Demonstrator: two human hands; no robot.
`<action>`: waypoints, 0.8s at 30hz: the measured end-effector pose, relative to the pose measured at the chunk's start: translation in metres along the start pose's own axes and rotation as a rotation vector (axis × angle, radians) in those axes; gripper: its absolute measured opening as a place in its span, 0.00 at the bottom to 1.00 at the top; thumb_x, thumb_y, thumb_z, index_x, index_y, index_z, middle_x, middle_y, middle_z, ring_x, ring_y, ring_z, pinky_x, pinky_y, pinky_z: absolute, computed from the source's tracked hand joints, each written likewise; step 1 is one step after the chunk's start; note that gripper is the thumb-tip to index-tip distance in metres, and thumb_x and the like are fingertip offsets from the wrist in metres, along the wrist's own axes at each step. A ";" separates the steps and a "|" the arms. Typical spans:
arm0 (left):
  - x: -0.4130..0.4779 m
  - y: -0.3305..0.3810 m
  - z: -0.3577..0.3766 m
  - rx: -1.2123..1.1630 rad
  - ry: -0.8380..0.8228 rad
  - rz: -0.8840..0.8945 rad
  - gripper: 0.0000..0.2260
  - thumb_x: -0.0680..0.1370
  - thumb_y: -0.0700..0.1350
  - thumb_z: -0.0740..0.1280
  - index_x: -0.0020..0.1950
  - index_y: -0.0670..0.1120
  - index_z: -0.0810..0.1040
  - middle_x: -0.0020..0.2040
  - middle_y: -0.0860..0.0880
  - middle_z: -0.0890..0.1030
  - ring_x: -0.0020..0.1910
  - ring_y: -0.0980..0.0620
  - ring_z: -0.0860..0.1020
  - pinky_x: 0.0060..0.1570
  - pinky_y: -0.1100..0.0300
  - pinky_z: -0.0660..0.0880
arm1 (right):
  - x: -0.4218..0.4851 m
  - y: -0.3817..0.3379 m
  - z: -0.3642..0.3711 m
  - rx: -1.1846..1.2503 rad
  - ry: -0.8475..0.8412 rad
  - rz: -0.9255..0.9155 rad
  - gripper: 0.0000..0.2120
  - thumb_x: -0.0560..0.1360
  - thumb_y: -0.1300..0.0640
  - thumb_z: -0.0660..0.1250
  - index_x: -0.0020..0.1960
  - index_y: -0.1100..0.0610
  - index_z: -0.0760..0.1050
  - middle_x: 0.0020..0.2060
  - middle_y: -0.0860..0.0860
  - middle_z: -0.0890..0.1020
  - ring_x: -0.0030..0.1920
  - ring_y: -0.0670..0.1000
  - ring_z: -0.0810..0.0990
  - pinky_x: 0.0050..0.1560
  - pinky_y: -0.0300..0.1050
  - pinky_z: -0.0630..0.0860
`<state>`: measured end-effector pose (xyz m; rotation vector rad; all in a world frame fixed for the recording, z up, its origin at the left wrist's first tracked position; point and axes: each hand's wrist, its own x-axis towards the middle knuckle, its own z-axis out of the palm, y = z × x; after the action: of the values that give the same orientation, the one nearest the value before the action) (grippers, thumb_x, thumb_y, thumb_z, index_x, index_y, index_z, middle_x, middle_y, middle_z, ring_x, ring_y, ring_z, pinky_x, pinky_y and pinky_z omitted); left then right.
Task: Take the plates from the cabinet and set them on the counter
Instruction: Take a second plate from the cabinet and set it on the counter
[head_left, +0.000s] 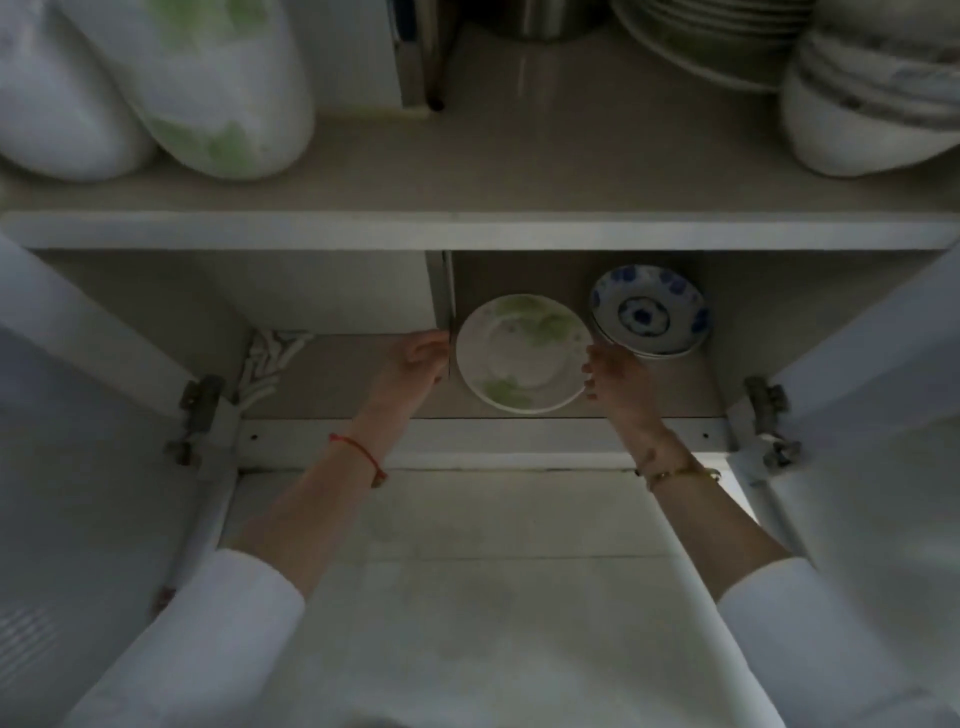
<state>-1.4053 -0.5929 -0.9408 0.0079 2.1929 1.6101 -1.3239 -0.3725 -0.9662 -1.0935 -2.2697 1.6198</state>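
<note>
Now reaching up into the open cabinet (467, 231) with both hands; pinching the rim of the green-leaf plate (519, 358) at its 3 o'clock edge with the right hand (615, 376), fingertips curled onto it; curling the left hand (418, 358) just beside the 9 o'clock edge, near the divider (440, 296), hold on the plate impossible to tell; with that plate flat on the lower shelf (332, 384), right of the divider; just beside it at 2 o'clock, stacked blue-flowered plates (649, 312); at 9 o'clock on the same shelf, a folded cloth (265, 364); on the upper shelf (519, 171), white bags (218, 88) at 11 o'clock, stacked bowls (872, 104) at 1 o'clock.
</note>
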 end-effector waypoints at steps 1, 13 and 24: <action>0.011 -0.008 0.004 0.026 0.010 -0.003 0.15 0.81 0.38 0.63 0.67 0.41 0.77 0.53 0.48 0.82 0.49 0.55 0.79 0.53 0.60 0.77 | 0.008 0.006 0.003 -0.040 0.009 -0.001 0.14 0.80 0.58 0.58 0.57 0.65 0.77 0.54 0.64 0.81 0.55 0.65 0.79 0.60 0.61 0.74; 0.081 -0.042 0.031 0.234 0.043 -0.034 0.21 0.75 0.37 0.70 0.69 0.41 0.75 0.66 0.43 0.79 0.64 0.45 0.76 0.58 0.62 0.69 | 0.052 0.027 0.016 -0.358 0.049 -0.155 0.16 0.75 0.63 0.67 0.62 0.65 0.76 0.57 0.65 0.81 0.61 0.63 0.77 0.64 0.49 0.69; 0.091 -0.047 0.041 0.305 0.067 -0.002 0.21 0.70 0.33 0.72 0.63 0.42 0.81 0.57 0.41 0.83 0.58 0.42 0.80 0.55 0.57 0.75 | 0.066 0.029 0.020 -0.389 0.079 -0.116 0.19 0.70 0.64 0.72 0.60 0.66 0.77 0.58 0.65 0.80 0.61 0.64 0.76 0.62 0.51 0.71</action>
<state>-1.4636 -0.5486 -1.0238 0.0409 2.4677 1.2769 -1.3678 -0.3419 -1.0185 -1.0527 -2.6058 1.0982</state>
